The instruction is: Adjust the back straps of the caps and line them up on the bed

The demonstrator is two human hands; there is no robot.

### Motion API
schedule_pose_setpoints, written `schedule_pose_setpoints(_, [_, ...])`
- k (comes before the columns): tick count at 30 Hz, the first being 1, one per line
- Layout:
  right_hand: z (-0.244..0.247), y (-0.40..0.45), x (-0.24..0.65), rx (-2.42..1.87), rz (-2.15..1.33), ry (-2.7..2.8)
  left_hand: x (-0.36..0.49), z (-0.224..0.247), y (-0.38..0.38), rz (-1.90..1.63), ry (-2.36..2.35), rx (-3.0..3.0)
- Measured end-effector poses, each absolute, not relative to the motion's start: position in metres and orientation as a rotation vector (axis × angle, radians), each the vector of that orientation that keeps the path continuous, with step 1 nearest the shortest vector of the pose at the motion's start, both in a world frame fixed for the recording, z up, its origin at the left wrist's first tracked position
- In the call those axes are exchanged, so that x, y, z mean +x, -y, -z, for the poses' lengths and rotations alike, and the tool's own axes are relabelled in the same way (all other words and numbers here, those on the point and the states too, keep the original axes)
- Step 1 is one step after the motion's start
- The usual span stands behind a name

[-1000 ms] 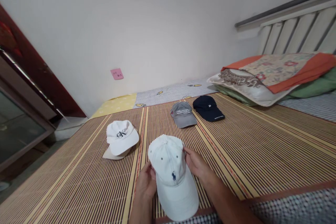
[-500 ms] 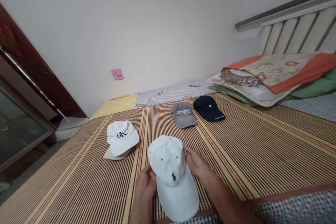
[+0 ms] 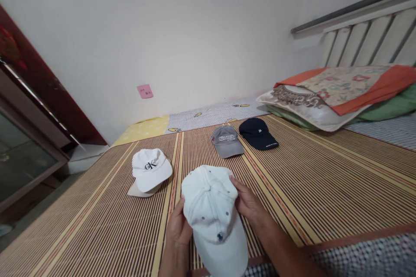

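Between my two hands is a pale blue-white baseball cap [image 3: 211, 207] with a small dark blue emblem, its brim pointing toward me. My left hand [image 3: 179, 223] grips its left side, the thumb on the edge and the other fingers hidden under the cap. On the opposite side my right hand [image 3: 245, 197] holds the rim, thumb on the cloth and fingers tucked behind. A white cap with black letters [image 3: 152, 171] lies to the left, on top of a beige cap [image 3: 139, 190]. Farther back sit a grey cap [image 3: 227, 142] and, touching or nearly so, a navy cap [image 3: 258, 134].
All the caps are on a striped bamboo mat [image 3: 97, 207] covering a bed. Pillows [image 3: 312, 106] with an orange floral cloth [image 3: 351, 84] are stacked at the back right, by a radiator [image 3: 367, 43]. A wall [image 3: 211, 30] with a pink note [image 3: 144, 91] stands behind.
The held cap has tipped so that more of its crown top faces me, and its emblem has moved lower. Both hands have kept their grip; the other caps stay put.
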State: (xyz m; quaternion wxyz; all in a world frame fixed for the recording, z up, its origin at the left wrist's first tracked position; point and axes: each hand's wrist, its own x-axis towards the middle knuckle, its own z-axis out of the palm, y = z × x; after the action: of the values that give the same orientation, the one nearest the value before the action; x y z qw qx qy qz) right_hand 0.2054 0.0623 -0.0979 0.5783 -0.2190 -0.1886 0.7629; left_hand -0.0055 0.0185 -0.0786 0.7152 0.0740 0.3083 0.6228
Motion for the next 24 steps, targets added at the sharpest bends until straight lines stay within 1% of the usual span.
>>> schedule_pose_setpoints(16, [0.089, -0.055, 0.209, -0.461, -1.793, 0.573, -0.024, 0.093, -0.022, -1.265, -0.366, 0.395])
schedule_pose_setpoints(19, [0.082, -0.051, 0.209, -0.443, -1.8, 0.564, -0.025, 0.084, -0.02, -1.237, -0.308, 0.447])
schedule_pose_setpoints(24, [0.075, -0.048, 0.218, -0.435, -1.806, 0.479, -0.027, 0.057, -0.019, -1.227, -0.215, 0.533])
